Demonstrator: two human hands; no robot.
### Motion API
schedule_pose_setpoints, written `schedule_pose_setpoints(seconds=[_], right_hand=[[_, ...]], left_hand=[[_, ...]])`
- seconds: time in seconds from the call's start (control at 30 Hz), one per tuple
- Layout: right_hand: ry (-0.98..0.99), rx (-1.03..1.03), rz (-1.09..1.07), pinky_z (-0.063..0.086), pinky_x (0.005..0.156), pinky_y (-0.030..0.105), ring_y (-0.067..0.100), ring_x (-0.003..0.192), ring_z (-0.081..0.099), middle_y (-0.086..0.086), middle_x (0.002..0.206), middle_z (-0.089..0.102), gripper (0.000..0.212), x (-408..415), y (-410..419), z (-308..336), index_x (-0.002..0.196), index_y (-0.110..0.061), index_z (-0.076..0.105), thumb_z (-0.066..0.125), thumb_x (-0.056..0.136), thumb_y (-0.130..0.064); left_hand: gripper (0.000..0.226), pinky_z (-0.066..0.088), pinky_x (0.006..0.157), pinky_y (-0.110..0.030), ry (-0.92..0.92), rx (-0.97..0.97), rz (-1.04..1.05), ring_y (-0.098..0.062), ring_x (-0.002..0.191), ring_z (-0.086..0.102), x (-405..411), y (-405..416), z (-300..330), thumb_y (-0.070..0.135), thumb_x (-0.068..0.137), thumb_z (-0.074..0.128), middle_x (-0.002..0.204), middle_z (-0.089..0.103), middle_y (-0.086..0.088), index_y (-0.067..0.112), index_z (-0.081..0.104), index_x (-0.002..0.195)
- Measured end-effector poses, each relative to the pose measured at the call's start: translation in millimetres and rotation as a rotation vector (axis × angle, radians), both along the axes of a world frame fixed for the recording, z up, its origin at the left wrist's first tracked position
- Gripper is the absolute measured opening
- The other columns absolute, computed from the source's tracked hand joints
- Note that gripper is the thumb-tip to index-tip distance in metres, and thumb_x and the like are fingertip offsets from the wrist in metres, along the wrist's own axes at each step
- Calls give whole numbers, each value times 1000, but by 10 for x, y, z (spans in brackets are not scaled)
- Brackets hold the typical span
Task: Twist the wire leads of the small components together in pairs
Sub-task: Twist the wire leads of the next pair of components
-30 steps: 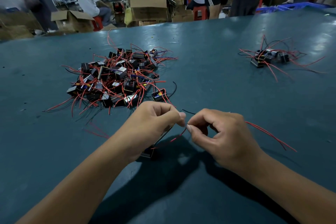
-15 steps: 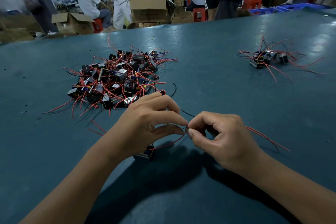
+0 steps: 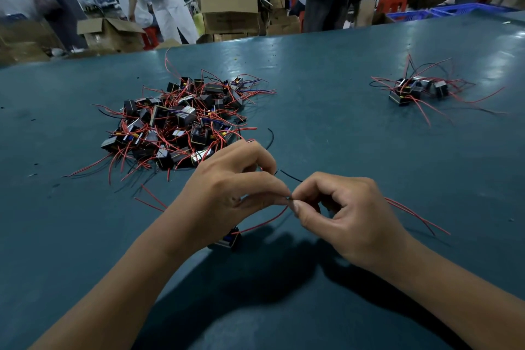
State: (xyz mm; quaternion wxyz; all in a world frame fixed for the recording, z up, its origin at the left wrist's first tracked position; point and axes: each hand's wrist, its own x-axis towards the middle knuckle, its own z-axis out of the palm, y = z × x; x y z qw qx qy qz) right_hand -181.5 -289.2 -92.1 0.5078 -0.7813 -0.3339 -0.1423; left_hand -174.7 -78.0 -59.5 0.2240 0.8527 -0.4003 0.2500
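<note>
Wire ends (image 3: 289, 198) hidden in pinching fingers (image 3: 298, 207) — component (image 3: 228, 240) half-covered.

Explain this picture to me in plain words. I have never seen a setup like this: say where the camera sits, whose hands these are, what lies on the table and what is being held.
There is no machine here. The camera is worn on a person's head and looks forward and down, so the two bare arms are the wearer's own. The left hand and right hand meet fingertip to fingertip, pinching thin wire ends between them. A red wire runs down from there to a small component lying under the left wrist. On the blue-green table sit a big pile of such parts with red and black wires at the left, and a small pile at the far right. Behind are cardboard boxes and other people.
</note>
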Motion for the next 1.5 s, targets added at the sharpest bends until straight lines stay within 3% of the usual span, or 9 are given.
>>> schedule_pose_setpoints(seconds=[0.23, 0.4, 0.6, 0.7, 0.83, 0.97, 1.07, 1.3, 1.5], right_hand=[[-85, -70, -74, 43, 61, 16, 7, 61, 55, -12, 64, 57, 6, -12, 10, -10, 76, -14, 66, 68, 82, -12], [-113, -72, -141, 42, 60, 17, 6, 61, 55, -15, 63, 54, 8, -33, 33, -11, 76, -18, 65, 68, 82, -15], [-147, -86, -192, 44, 57, 26, 8, 59, 54, -13, 62, 56, 10, -53, 65, -15, 72, -17, 63, 67, 81, -14], [-109, -75, -202, 43, 56, 22, 8, 58, 54, -14, 61, 55, 9, -45, 57, -20, 72, -17, 63, 67, 80, -14], [-19, -4, -161, 36, 59, 8, 2, 58, 54, -19, 60, 54, 14, -27, 29, -18, 73, -19, 63, 70, 81, -11], [-6, 5, -133, 34, 58, 4, -3, 56, 53, -16, 60, 57, 9, -9, 6, -9, 74, -13, 67, 70, 81, -7], [-4, 20, -90, 33, 57, 3, -5, 55, 52, -14, 62, 58, 8, -13, -5, 2, 76, -11, 68, 68, 80, -4], [28, 16, -19, 32, 55, 3, -4, 51, 49, -17, 61, 54, 14, 2, -30, -24, 78, -12, 67, 70, 82, 2], [28, 20, 16, 34, 57, 3, -3, 54, 51, -14, 63, 57, 10, -3, -26, -36, 80, -11, 68, 69, 83, -2]], left_hand=[[21, 45, 77, -34, 121, 59, 51, -21, 86, 54, -53, -94, 15, 31, 95, 61, 93, 56, 1, 14, 72, 89], [16, 42, 78, -28, 377, -23, 128, -9, 89, 50, -123, -136, 33, 32, 99, 58, 91, 49, 12, 23, 64, 88], [19, 36, 61, -17, 556, -204, 237, -4, 66, 49, -180, -237, -7, 26, 95, 63, 73, 53, 17, 25, 62, 77], [20, 33, 54, -14, 579, -311, 271, -1, 55, 45, -176, -272, -32, 25, 90, 71, 63, 54, 18, 22, 68, 71], [16, 37, 60, -14, 609, -331, 162, -2, 62, 52, -125, -129, 41, 32, 91, 69, 75, 62, 10, 26, 76, 79], [20, 43, 74, -20, 396, -156, 71, -15, 82, 57, -58, -18, 61, 13, 90, 72, 93, 60, 6, 27, 75, 104], [19, 48, 81, -30, 195, -69, 29, -20, 92, 59, -24, -35, 28, 14, 87, 75, 97, 59, 2, 23, 76, 105], [11, 46, 66, -42, -21, 46, 2, -27, 76, 54, 0, -38, 29, 23, 89, 74, 89, 64, -1, 18, 80, 95], [18, 44, 62, -41, -119, 93, -3, -26, 73, 51, -15, -55, 48, 27, 93, 68, 88, 65, -5, 15, 80, 89]])
